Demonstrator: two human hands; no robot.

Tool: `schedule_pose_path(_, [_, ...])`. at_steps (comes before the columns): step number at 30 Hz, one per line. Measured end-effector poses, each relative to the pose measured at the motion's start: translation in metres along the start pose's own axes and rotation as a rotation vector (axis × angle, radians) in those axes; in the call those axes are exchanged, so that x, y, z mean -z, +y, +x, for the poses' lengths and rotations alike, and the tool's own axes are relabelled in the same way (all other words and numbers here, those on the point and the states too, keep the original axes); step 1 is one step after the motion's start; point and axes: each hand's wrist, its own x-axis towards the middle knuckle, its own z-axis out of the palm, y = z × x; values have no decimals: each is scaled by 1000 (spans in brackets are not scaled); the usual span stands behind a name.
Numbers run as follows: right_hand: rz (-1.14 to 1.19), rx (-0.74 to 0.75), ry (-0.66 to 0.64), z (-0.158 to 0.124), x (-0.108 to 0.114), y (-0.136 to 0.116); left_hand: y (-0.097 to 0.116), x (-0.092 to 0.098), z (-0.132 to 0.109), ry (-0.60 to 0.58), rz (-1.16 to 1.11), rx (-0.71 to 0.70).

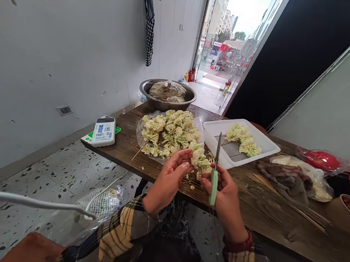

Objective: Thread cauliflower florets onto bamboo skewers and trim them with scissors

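Observation:
My left hand point(174, 172) pinches a bunch of pale cauliflower florets point(201, 160) above the table's front edge. Green-handled scissors point(213, 186) are in my right hand point(225, 194), seen edge-on with the blades pointing up. The right fingertips are close to the florets; whether they also grip them I cannot tell. Just beyond my hands, a heap of cauliflower point(175, 129) lies on a clear plastic bag, with thin sticks among the pieces. To the right, a white tray point(256, 156) holds more florets point(242, 138) and thin sticks.
A steel basin point(144, 91) containing a plastic bag stands at the back of the wooden table point(274, 214). On the left corner sits a white device point(104, 131). Wooden skewers point(291, 202), a dark cloth point(288, 177) and a bowl point(345, 215) occupy the right side. A white cable point(22, 199) crosses the lower left.

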Motion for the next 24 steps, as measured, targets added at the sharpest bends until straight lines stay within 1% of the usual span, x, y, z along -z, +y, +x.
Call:
schedule_pose_path(2, [93,-35,1,1,1,1,3,-1,-2,-19,66,-25])
schedule_pose_path(6, [354,-176,-79,1,2,2,8,1,-3,-44,175,-64])
schedule_pose_path(8, [442,-205,-106,0,3,2,9,4,-1,-2,222,-106])
schedule_pose_path(10, [506,-218,-113,-1,4,1,6,9,2,88,248,-136])
schedule_pose_path(11, [528,-229,-115,-2,4,1,4,11,3,131,243,-130])
schedule_pose_path(13, [554,-256,-114,-3,3,0,-1,13,4,161,189,-54])
schedule_pose_path(15, [565,-277,-115,-5,1,1,-6,14,3,120,96,59])
schedule_pose_path(17, [560,-287,-122,-7,-1,3,-10,12,2,71,11,133])
schedule_pose_path(21, [466,-276,-160,-9,-4,8,-12,6,3,-17,-61,153])
schedule_pose_path(24, [388,-255,-201,-9,-4,10,-8,3,3,-21,-82,146])
